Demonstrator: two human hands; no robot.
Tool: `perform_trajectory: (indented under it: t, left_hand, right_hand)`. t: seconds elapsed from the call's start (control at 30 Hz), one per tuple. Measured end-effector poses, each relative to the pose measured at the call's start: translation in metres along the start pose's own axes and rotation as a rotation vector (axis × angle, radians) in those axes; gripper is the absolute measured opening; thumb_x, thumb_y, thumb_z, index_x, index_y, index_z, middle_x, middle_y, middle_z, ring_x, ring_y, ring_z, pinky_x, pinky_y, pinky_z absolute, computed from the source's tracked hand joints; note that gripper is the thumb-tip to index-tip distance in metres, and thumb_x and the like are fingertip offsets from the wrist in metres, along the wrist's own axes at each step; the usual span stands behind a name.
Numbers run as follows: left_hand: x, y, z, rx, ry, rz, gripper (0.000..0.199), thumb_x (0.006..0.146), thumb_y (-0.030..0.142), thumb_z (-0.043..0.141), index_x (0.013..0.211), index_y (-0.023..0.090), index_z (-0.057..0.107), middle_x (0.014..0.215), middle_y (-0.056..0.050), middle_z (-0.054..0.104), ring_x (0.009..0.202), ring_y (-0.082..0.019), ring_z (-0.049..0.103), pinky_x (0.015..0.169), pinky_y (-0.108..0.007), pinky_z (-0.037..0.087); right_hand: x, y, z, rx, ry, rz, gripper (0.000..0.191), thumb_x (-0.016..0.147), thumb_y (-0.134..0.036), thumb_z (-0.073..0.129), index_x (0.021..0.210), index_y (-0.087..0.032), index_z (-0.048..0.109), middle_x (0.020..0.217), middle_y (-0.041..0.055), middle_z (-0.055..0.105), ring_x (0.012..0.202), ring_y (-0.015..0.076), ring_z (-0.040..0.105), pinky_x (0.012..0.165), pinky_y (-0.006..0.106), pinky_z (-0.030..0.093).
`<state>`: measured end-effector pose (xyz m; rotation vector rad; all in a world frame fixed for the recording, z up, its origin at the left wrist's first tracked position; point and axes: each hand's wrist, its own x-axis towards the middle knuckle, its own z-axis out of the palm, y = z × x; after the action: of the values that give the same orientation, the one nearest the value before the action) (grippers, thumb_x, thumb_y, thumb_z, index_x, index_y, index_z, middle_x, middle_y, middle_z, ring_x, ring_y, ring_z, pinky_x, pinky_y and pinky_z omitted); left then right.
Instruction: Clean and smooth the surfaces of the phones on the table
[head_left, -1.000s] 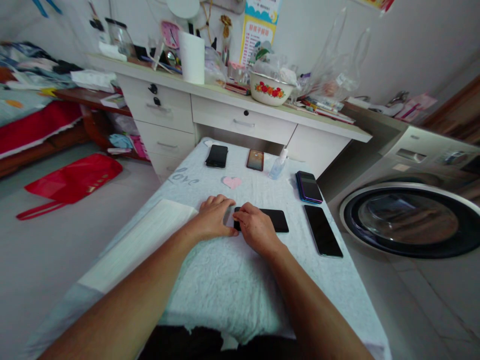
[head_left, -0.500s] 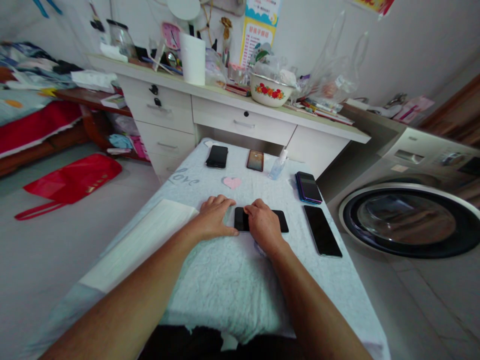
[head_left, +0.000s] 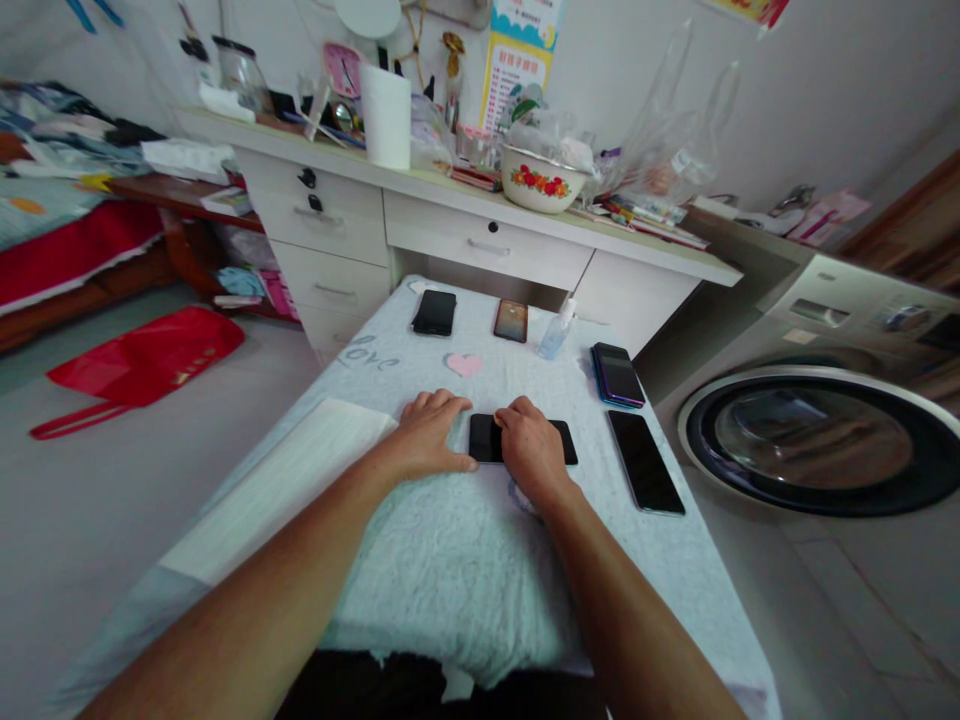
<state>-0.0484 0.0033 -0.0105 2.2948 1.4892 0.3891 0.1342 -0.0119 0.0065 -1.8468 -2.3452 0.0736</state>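
Observation:
A black smartphone (head_left: 486, 440) lies flat and crosswise on the cloth-covered table, screen up. My left hand (head_left: 435, 432) rests on the cloth at its left end, fingers and thumb spread apart, the thumb tip close to or touching the near left corner. Over the middle of the screen is my right hand (head_left: 531, 445), its fingers bunched together and pressed down on the glass. Whatever those fingers may pinch is hidden under them. To the right lies a larger dark phone (head_left: 646, 462), and beyond it a stack of phones (head_left: 618, 375).
At the table's far side are another black phone (head_left: 434, 313), a brownish phone (head_left: 511, 321) and a clear spray bottle (head_left: 556, 332). A folded white cloth or paper (head_left: 281, 490) lies left. A washing machine (head_left: 825, 400) stands right; a cluttered desk (head_left: 487, 235) stands behind.
My right hand has slid slightly right along the phone's screen. My left hand and the phone stay where they were.

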Motion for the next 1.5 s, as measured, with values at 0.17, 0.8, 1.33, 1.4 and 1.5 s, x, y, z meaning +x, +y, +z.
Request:
perform_trajectory:
  t: [0.17,0.8,1.33,1.4,1.5]
  left_hand:
    - [0.001,0.0,0.0,0.001,0.0,-0.006,0.079,0.057,0.053,0.072,0.127,0.025,0.047,0.126,-0.009,0.051,0.118,-0.032,0.043,0.098,-0.043,0.037]
    - [0.0,0.002,0.0,-0.003,0.002,-0.028,0.085,0.058,0.051,0.072,0.132,0.025,0.041,0.13,-0.009,0.049,0.121,-0.033,0.042,0.1,-0.043,0.035]
    - [0.001,-0.004,0.002,-0.018,-0.004,0.024,0.074,0.058,0.053,0.074,0.125,0.03,0.052,0.121,-0.006,0.051,0.113,-0.031,0.044,0.097,-0.041,0.037]
    - [0.001,-0.003,0.002,-0.015,-0.006,0.019,0.074,0.058,0.053,0.074,0.125,0.03,0.053,0.122,-0.006,0.051,0.113,-0.031,0.044,0.097,-0.041,0.037]
    - [0.001,-0.002,0.0,-0.01,-0.01,0.014,0.073,0.059,0.052,0.074,0.125,0.03,0.053,0.122,-0.007,0.051,0.114,-0.031,0.044,0.097,-0.041,0.037]
  right_hand:
    - [0.001,-0.005,0.002,0.051,-0.004,-0.115,0.03,0.097,-0.022,0.038,0.105,-0.024,0.067,0.105,0.0045,0.059,0.092,0.0161,0.054,0.072,0.025,0.038]
    - [0.003,-0.007,0.006,0.07,0.007,-0.162,0.029,0.095,-0.017,0.041,0.106,-0.026,0.066,0.108,0.0037,0.059,0.097,0.0184,0.05,0.076,0.026,0.038]
    - [-0.006,0.016,-0.005,0.02,-0.001,0.061,0.032,0.096,-0.02,0.036,0.098,-0.024,0.068,0.101,0.0061,0.058,0.089,0.0176,0.054,0.069,0.027,0.037]
    - [-0.007,0.019,-0.005,0.021,0.005,0.078,0.032,0.096,-0.021,0.036,0.096,-0.024,0.068,0.1,0.0062,0.058,0.089,0.018,0.055,0.068,0.027,0.036]
    - [-0.006,0.022,-0.006,0.022,0.004,0.113,0.032,0.095,-0.019,0.037,0.097,-0.023,0.069,0.099,0.0067,0.058,0.09,0.0181,0.055,0.069,0.027,0.037]
